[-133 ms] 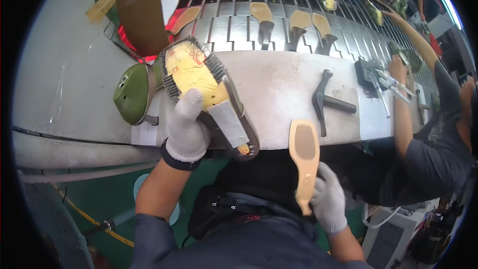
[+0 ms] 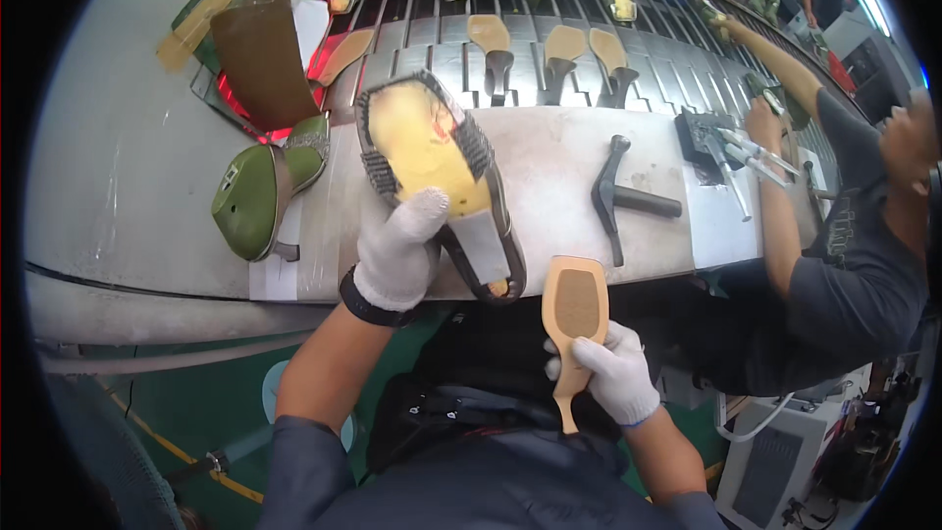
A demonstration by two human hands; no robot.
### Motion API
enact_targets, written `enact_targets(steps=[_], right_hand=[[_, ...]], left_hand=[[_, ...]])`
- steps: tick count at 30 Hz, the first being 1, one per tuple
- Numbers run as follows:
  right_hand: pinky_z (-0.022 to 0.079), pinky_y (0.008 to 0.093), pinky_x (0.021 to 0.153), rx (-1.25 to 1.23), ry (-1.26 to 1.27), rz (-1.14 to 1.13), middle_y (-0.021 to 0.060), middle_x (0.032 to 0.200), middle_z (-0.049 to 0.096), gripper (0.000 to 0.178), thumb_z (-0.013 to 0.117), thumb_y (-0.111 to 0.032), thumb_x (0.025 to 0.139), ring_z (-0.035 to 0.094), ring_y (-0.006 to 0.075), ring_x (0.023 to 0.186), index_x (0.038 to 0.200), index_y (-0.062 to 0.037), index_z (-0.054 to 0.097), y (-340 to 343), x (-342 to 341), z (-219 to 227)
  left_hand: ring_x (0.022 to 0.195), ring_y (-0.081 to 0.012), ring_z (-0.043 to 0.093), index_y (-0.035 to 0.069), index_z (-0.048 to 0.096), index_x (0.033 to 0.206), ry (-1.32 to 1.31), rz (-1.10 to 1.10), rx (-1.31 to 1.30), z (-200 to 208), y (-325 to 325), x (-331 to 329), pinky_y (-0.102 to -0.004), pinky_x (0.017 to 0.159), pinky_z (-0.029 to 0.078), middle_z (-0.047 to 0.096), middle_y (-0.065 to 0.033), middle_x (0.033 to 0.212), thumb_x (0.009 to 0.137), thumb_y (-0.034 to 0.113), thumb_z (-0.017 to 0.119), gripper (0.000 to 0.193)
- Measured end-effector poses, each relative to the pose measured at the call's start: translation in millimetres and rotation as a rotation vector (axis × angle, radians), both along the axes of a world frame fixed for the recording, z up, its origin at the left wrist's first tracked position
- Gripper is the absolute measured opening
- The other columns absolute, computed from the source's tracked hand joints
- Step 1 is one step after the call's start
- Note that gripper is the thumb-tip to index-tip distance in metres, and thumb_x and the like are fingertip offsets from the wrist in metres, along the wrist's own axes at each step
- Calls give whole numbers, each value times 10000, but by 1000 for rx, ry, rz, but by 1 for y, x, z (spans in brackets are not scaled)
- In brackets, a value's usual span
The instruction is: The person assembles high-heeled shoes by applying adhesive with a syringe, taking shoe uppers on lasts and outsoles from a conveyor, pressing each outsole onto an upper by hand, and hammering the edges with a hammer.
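Observation:
My left hand [image 2: 394, 257], in a white knit glove, is closed round a lasted shoe [image 2: 471, 198] held bottom up above the table's near edge. Its underside is yellow, with dark pleated edges on both sides and a pale strip toward one end. Lower and to the right, my gloved right hand [image 2: 618, 373] grips a tan shoe sole [image 2: 576, 299] by its narrow part, thumb on top. That sole has a darker brown patch on its wide end. The shoe and sole are apart.
A green shoe [image 2: 253, 204] lies on its side at the left of the table. A hammer [image 2: 610, 201] rests right of centre. Behind are a slatted conveyor [image 2: 432, 59] with several soles and shoes, and a brown board [image 2: 265, 64]. A co-worker's arm [image 2: 780, 226] reaches in at right.
My left hand has brought the shoe rightward over the table. The sole in my right hand has turned and dropped slightly, and my thumb now lies across it. The view has shifted a little.

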State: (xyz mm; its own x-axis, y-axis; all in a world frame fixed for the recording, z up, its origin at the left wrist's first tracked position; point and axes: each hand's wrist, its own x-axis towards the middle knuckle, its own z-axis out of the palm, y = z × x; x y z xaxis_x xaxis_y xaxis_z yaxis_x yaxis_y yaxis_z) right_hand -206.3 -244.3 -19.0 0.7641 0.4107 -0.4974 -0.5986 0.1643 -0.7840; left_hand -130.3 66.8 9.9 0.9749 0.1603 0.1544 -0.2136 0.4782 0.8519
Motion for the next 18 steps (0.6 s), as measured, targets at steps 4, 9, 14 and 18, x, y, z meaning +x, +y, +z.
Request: enact_targets(steps=[4, 9, 14, 18], right_hand=[[669, 359, 795, 57, -188, -136, 164, 1128, 793, 305, 673, -80, 1047, 794, 218, 907, 1308, 77, 696, 21, 4, 35], [600, 287, 822, -73, -592, 138, 105, 1112, 810, 340, 772, -16, 976, 748, 124, 908, 1306, 60, 753, 31, 14, 92], [621, 290, 797, 23, -436, 236, 119, 1034, 828, 307, 750, -93, 1031, 768, 136, 886, 1275, 93, 751, 64, 21, 141], [640, 283, 748, 41, -261, 227, 139, 1008, 828, 325, 688, -164, 1088, 779, 132, 870, 1250, 110, 752, 73, 30, 142]], left_hand=[[1299, -358, 686, -8, 440, 1587, -138, -55, 45, 49, 1, 6, -503, 1106, 575, 658, -243, 1428, 954, 338, 783, 798], [1245, -357, 726, -17, 530, 1446, -76, -51, 141, 94, -13, 0, -497, 1060, 613, 707, -298, 1350, 1011, 88, 697, 478], [1245, -358, 732, 34, 558, 1406, -135, -122, 185, 94, -28, -27, -499, 1052, 621, 716, -288, 1343, 1026, 107, 699, 412], [1230, -377, 743, 17, 572, 1412, -139, -132, 230, 92, -23, -36, -522, 1040, 636, 713, -313, 1346, 1097, 300, 676, 435]])
